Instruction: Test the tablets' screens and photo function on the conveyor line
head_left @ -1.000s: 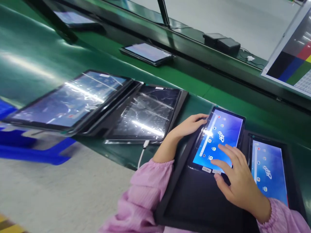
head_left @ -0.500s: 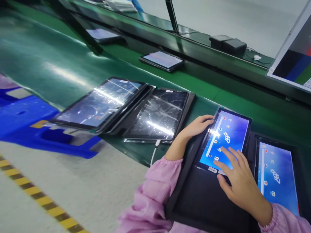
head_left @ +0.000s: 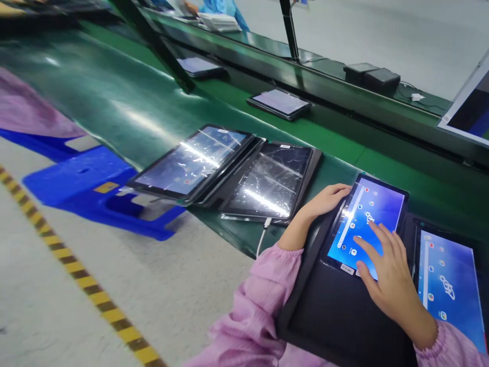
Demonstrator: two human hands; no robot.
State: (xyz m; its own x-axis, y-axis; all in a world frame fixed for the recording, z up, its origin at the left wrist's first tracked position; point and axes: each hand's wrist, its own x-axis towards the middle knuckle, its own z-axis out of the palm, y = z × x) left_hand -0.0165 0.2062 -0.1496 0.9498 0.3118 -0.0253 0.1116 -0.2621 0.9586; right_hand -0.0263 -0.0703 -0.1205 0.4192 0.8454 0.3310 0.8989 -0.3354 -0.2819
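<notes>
A lit tablet point(head_left: 353, 216) with a blue home screen and app icons rests tilted on a black tray point(head_left: 340, 316). My left hand point(head_left: 329, 200) grips its upper left edge, the fingertips on the rim. Over the lower right of the screen, my right hand point(head_left: 395, 278) is open with spread fingers; whether a fingertip touches the glass I cannot tell. Beside it on the right lies a second lit tablet point(head_left: 451, 283), partly covered by my right forearm. Left of my left arm, a dark tablet point(head_left: 271, 178) in film has a white cable point(head_left: 263, 232) plugged in.
Another film-covered tablet point(head_left: 194, 158) lies farther left near the table edge. Tablets point(head_left: 280, 102) sit on the green strip behind. A blue stool point(head_left: 80, 171) stands on the floor at left, near a person's pink sleeve point(head_left: 34, 104). Black boxes point(head_left: 376, 79) stand at the back.
The view has swung left, so things appear farther right. My right hand's fingers have moved slightly up the screen and spread. My left hand keeps its hold on the tablet's edge.
</notes>
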